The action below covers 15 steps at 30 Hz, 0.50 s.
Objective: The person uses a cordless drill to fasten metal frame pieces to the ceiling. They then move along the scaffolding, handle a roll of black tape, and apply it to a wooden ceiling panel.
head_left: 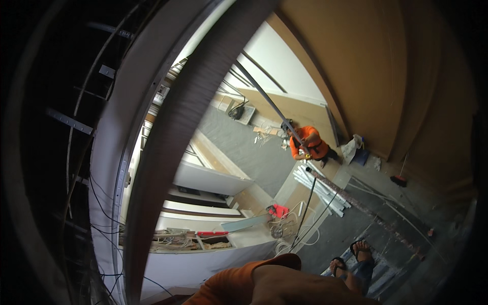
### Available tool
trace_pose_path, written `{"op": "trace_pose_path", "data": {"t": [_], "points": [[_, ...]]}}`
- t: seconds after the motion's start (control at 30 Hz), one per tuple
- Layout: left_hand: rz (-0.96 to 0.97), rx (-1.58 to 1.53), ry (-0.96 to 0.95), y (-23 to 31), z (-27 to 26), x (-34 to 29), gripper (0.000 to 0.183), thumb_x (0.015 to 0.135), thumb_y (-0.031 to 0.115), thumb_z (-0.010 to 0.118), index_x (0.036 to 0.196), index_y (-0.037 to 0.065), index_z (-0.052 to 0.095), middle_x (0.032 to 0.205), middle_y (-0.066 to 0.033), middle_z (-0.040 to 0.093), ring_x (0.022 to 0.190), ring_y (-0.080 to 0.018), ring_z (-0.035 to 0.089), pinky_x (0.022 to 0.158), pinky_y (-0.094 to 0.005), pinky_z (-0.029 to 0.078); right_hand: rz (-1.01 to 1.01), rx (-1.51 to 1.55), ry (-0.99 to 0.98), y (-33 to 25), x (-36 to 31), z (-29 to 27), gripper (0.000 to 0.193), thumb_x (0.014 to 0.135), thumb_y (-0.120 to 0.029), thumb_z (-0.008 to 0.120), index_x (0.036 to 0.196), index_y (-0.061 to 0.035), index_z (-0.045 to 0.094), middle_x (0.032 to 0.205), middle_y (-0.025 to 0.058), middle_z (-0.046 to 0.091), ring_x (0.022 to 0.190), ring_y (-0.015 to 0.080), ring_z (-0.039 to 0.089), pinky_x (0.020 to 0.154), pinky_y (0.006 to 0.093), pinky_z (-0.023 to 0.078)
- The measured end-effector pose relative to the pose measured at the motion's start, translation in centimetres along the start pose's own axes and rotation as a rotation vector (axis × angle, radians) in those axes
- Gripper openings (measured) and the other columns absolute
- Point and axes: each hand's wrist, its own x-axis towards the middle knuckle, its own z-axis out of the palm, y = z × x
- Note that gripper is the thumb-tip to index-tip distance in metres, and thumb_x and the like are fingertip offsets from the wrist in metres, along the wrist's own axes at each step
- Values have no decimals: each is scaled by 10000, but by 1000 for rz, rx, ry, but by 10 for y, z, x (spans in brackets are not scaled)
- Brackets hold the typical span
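Note:
Neither of my hands shows. One of my arms, in an orange sleeve (223, 284) with bare skin (305, 284) beyond it, lies across the lower edge, and its hand is out of sight. Close in front of me a broad dark beam (188, 107) slants from the top down to the lower left. Far below stands a person in an orange shirt (317, 142), with both hands at a long grey pole (264, 94) that rises up to the left. My feet in black sandals (361, 249) rest on a paint-marked slatted surface at the lower right.
White lengths of tube (325, 193) lie on the floor beside a long rusty pipe (363, 208). Loose cables and a red tool (277, 210) are near the white panels. A brown wall (356, 66) curves along the right. Thin wires (101, 231) hang at the left.

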Motion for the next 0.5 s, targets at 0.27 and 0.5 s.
{"op": "trace_pose_path", "data": {"t": [0.27, 0.5], "points": [[19, -534, -167, -85, 44, 49, 1096, 876, 632, 700, 1479, -205, 331, 1444, -345, 504, 1269, -371, 598, 1057, -423, 480, -929, 371, 578, -310, 8, -176, 515, 930, -117, 671, 1436, -121, 572, 1077, 175, 736, 980, 332, 725, 854, 407, 576], [101, -1346, -34, -145, 120, 29, 1093, 873, 625, 708, 1475, -208, 336, 1441, -346, 509, 1271, -369, 598, 1061, -418, 479, 106, -35, 295, -20, 23, -34, 423, 948, -182, 590, 1368, -173, 638, 1134, 189, 710, 1066, 329, 681, 928, 479, 528]]}}
